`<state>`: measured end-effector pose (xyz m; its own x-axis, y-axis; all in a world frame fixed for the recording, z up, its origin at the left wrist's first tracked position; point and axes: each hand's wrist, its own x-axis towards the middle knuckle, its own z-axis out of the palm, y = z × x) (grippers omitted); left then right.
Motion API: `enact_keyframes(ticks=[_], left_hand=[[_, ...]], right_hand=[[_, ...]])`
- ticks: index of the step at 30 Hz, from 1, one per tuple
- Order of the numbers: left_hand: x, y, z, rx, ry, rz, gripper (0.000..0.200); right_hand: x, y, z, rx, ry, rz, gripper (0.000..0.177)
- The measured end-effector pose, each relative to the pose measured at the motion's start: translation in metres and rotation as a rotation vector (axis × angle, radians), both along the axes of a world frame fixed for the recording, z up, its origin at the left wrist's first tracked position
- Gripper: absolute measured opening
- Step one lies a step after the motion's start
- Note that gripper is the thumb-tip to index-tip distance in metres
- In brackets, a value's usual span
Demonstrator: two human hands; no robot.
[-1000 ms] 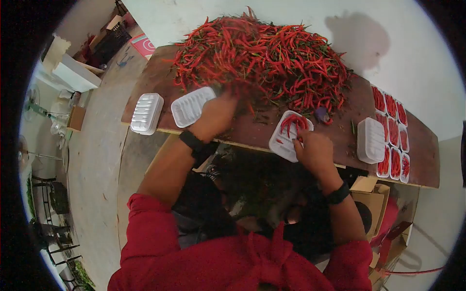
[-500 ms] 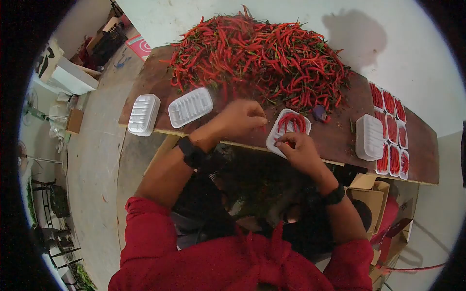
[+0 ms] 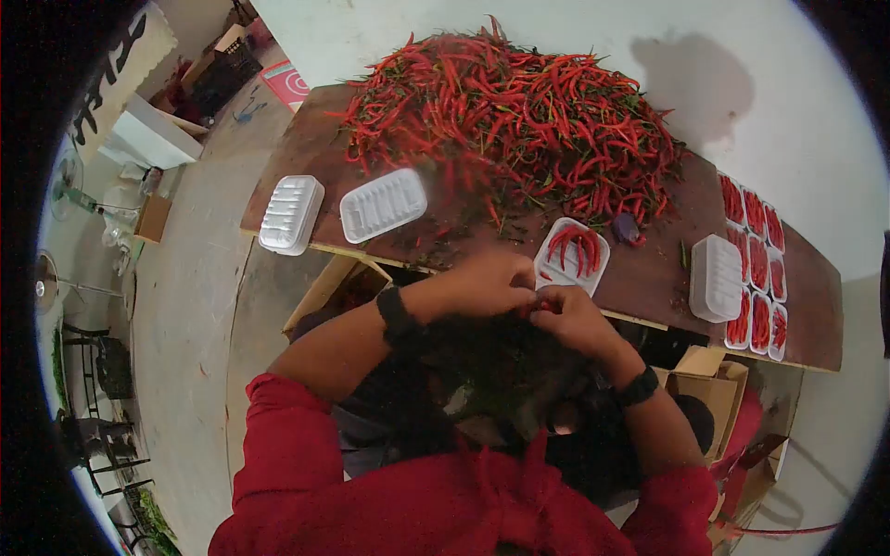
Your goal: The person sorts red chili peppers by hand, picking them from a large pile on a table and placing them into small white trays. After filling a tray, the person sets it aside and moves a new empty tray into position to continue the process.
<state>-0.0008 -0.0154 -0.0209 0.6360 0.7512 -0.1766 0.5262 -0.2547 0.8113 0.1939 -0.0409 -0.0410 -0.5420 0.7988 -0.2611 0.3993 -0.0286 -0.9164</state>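
Observation:
My left hand [image 3: 501,281] and my right hand [image 3: 573,320] meet just in front of the table edge, above my lap. The right fingers are closed on a red chili pepper [image 3: 540,308], mostly covered by the hand. Pinched together beside it, the left fingers hide whatever they may hold. Right behind both hands, a white ribbed tray [image 3: 601,269] lies on the table with several curved red chilies [image 3: 577,248] in it. A big heap of red chilies [image 3: 519,111] with green stems spreads along the back of the table.
On the left are an upside-down stack of white trays [image 3: 291,215] and a single tray [image 3: 383,206]. Another tray stack [image 3: 716,278] stands at right, beside several filled trays [image 3: 760,269]. A purple object [image 3: 628,228] lies near the heap. Below the table sits a cardboard box [image 3: 709,389].
My left hand has moved right and toward me to meet my right hand. The right hand has drawn back off the tray. The whole view has shifted slightly.

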Motion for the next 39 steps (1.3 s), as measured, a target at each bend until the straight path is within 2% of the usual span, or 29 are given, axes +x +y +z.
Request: enact_keyframes(ticks=[4, 7, 9, 10, 12, 13, 15, 16, 18, 19, 21, 22, 24, 25, 27, 28, 30, 31, 33, 36, 39], left_hand=[[-0.002, -0.006, 0.000, -0.063, 0.033, -0.002, 0.025], [-0.004, -0.006, -0.002, -0.062, 0.019, 0.007, 0.024], [-0.009, 0.000, 0.002, 0.062, 0.054, 0.148, 0.025], [-0.013, 0.005, 0.001, 0.062, 0.053, 0.147, 0.025], [-0.027, 0.015, -0.005, 0.546, 0.334, 0.416, 0.029], [-0.036, 0.021, -0.007, 0.547, 0.333, 0.415, 0.029], [-0.052, 0.030, -0.009, 0.712, 0.490, 0.460, 0.034], [-0.056, 0.031, -0.008, 0.713, 0.490, 0.459, 0.034], [-0.058, 0.031, -0.008, 0.389, 0.671, 0.333, 0.030], [-0.056, 0.031, -0.008, 0.389, 0.671, 0.329, 0.030], [-0.048, 0.027, -0.008, 0.238, 0.587, -0.071, 0.027], [-0.044, 0.026, -0.006, 0.238, 0.587, -0.075, 0.027], [-0.033, 0.025, -0.001, 0.157, 0.374, -0.274, 0.023], [-0.030, 0.027, -0.003, 0.156, 0.375, -0.275, 0.023], [-0.022, 0.036, -0.007, 0.490, 0.384, 0.032, 0.024], [-0.016, 0.044, -0.009, 0.491, 0.383, 0.030, 0.024], [-0.006, 0.064, -0.012, 0.602, 0.306, 0.220, 0.020], [-0.002, 0.073, -0.019, 0.602, 0.302, 0.217, 0.020], [0.006, 0.088, -0.034, 0.768, 0.182, 0.245, 0.025], [0.021, 0.101, -0.046, 0.845, 0.178, 0.286, 0.029], [0.028, 0.104, -0.048, 0.769, 0.303, 0.258, 0.032]], right_hand=[[-0.007, -0.007, -0.010, -0.079, 0.006, -0.001, 0.027], [-0.011, -0.007, -0.006, -0.046, -0.054, 0.025, 0.025], [-0.014, -0.005, 0.004, 0.083, -0.217, 0.067, 0.025], [-0.015, -0.006, 0.006, 0.083, -0.217, 0.065, 0.025], [-0.016, -0.007, 0.007, 0.136, -0.315, 0.105, 0.026], [-0.015, -0.008, 0.005, 0.137, -0.316, 0.104, 0.026], [-0.014, -0.010, 0.001, 0.169, -0.282, 0.079, 0.025], [-0.013, -0.010, 0.002, 0.169, -0.282, 0.078, 0.025], [-0.012, -0.011, 0.005, 0.150, -0.334, 0.086, 0.029], [-0.011, -0.011, 0.003, 0.149, -0.334, 0.083, 0.029], [-0.010, -0.011, -0.004, 0.260, -0.333, 0.110, 0.025], [-0.009, -0.012, -0.004, 0.258, -0.332, 0.108, 0.025], [-0.010, -0.014, -0.005, 0.297, -0.323, 0.125, 0.025], [-0.011, -0.015, -0.006, 0.296, -0.322, 0.125, 0.025], [-0.011, -0.014, -0.008, 0.300, -0.384, 0.152, 0.025], [-0.010, -0.014, -0.010, 0.301, -0.386, 0.150, 0.025], [-0.009, -0.012, -0.011, 0.299, -0.442, 0.190, 0.024], [-0.009, -0.012, -0.010, 0.297, -0.445, 0.186, 0.024], [-0.010, -0.013, -0.008, 0.286, -0.425, 0.179, 0.025], [-0.007, -0.014, -0.008, 0.217, -0.404, 0.208, 0.028], [-0.005, -0.018, -0.009, 0.257, -0.418, 0.197, 0.025]])
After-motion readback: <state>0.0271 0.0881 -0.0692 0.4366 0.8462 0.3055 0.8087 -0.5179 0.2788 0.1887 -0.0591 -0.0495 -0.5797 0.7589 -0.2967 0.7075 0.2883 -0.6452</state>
